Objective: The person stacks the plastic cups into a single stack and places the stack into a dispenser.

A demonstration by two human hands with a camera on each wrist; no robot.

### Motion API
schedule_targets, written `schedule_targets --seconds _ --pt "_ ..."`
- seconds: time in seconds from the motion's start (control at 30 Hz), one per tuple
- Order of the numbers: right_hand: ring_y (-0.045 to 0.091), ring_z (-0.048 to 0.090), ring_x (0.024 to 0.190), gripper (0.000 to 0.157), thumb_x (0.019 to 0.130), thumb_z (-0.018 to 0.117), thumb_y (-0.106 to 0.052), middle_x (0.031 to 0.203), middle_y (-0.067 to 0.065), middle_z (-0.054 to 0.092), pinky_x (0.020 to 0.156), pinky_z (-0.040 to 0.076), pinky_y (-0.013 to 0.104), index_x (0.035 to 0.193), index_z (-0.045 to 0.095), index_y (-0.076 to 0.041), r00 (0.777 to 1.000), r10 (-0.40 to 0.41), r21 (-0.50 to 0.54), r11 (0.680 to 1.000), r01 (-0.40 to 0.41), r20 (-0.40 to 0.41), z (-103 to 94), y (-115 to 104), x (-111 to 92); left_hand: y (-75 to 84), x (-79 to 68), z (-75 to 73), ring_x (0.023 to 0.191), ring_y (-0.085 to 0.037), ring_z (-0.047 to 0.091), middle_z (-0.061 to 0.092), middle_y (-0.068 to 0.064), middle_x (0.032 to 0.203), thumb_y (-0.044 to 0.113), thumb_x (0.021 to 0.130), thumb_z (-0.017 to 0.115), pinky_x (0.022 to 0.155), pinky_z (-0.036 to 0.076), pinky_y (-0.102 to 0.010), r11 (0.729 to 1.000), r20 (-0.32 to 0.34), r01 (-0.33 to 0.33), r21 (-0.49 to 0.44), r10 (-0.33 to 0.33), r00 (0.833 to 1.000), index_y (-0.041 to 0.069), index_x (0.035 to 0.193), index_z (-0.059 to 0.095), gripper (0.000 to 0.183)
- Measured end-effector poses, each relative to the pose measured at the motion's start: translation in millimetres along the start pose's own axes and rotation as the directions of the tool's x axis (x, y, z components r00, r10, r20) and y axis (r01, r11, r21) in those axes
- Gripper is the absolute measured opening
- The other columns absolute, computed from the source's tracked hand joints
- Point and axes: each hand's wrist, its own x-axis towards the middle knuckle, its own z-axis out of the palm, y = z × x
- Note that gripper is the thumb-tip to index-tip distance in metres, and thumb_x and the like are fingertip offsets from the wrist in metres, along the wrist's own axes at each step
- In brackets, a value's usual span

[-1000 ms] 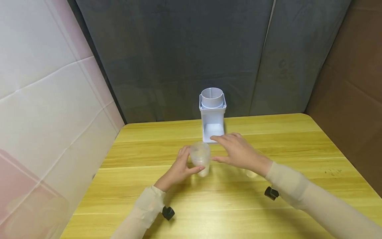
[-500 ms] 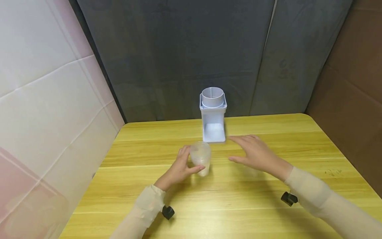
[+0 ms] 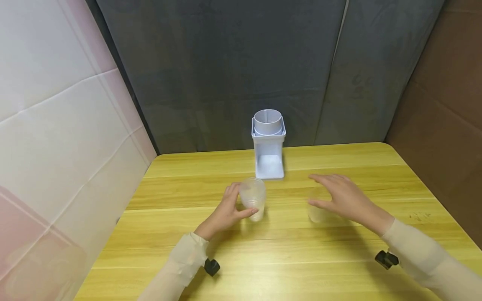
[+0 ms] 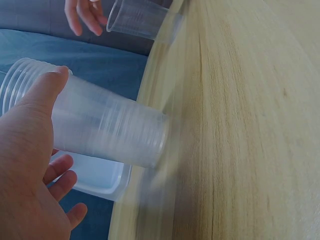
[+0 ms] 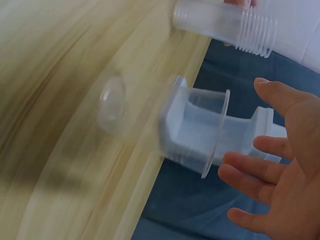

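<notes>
My left hand (image 3: 225, 213) grips a stack of clear plastic cups (image 3: 253, 194), which stands upright left of the table's middle. In the left wrist view its thumb lies along the side of the stacked cups (image 4: 100, 115) just below the rims, with the other fingers partly hidden behind. To the right, my right hand (image 3: 344, 200) hovers with fingers spread around the far side of a single clear cup (image 3: 317, 207). The right wrist view shows this single cup (image 5: 150, 120) upright on the table, its rim a short way from the fingertips, and nothing in the hand.
A white plastic holder (image 3: 269, 156) with a round tube (image 3: 267, 122) on top stands at the back of the wooden table (image 3: 263, 267), just beyond the stack. Dark cloth (image 3: 241, 75) hangs behind, with a pale panel on the left and a brown one on the right.
My right hand has moved rightward from beside the cup stack to the single cup. The left hand and the stack have stayed in place.
</notes>
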Motion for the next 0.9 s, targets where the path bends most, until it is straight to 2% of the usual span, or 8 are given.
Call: schedule_targets --seconds 0.4,0.73,0.9 --pt "0.035 0.058 0.115 0.069 0.083 0.063 -0.054 0.128 0.013 0.061 0.099 0.037 0.058 0.136 0.048 -0.012 1.0 0.024 -0.033 0.999 -0.024 0.002 1.9 13.8 -14.2 -1.4 1.1 0.4 0.127 -0.021 0.034 0.044 -0.001 0.132 0.046 0.076 0.075 0.103 0.039 -0.051 1.0 -0.002 -0.01 -0.007 0.01 1.0 0.024 0.137 0.038 0.074" --pt "0.035 0.06 0.111 0.07 0.08 0.067 -0.053 0.125 0.012 0.064 0.097 0.039 0.057 0.135 0.05 -0.012 1.0 0.017 -0.038 0.999 -0.017 -0.022 5.4 19.0 -20.4 -0.7 1.2 0.5 0.127 -0.021 0.034 0.045 0.0 0.131 0.045 0.076 0.075 0.104 0.038 -0.051 1.0 -0.003 -0.015 -0.006 0.015 1.0 0.024 0.137 0.038 0.074" --pt "0.033 0.061 0.111 0.071 0.08 0.068 -0.052 0.124 0.011 0.064 0.098 0.039 0.057 0.136 0.048 -0.013 1.0 0.029 -0.042 0.999 -0.029 -0.003 6.1 20.0 -22.0 0.1 1.2 0.6 0.128 -0.022 0.034 0.045 0.0 0.131 0.045 0.076 0.075 0.104 0.038 -0.052 1.0 -0.004 -0.014 -0.003 0.014 1.0 0.024 0.137 0.038 0.075"
